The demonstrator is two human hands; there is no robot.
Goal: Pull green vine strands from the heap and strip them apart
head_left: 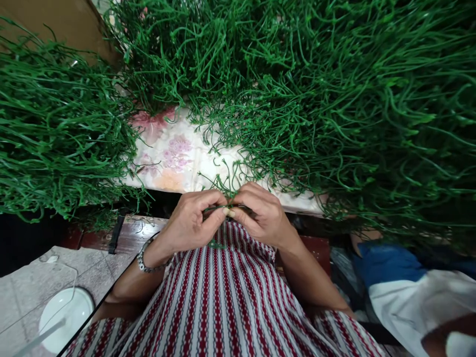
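Note:
My left hand (191, 220) and my right hand (260, 213) meet in front of me over my red-and-white striped lap (223, 297). Both pinch the same small bunch of thin green plastic stems (226, 191), fingertips pressed together at its base. The stems fan upward from the pinch. A beaded bracelet (145, 260) circles my left wrist. Just beyond the hands lies a floral cloth (174, 158) on a table edge.
Large heaps of green stems (334, 109) cover the table ahead and to the right, with another heap (55, 134) on the left. A white round dish (65, 317) sits on the floor at lower left. Another person's blue and white clothing (405, 292) shows at lower right.

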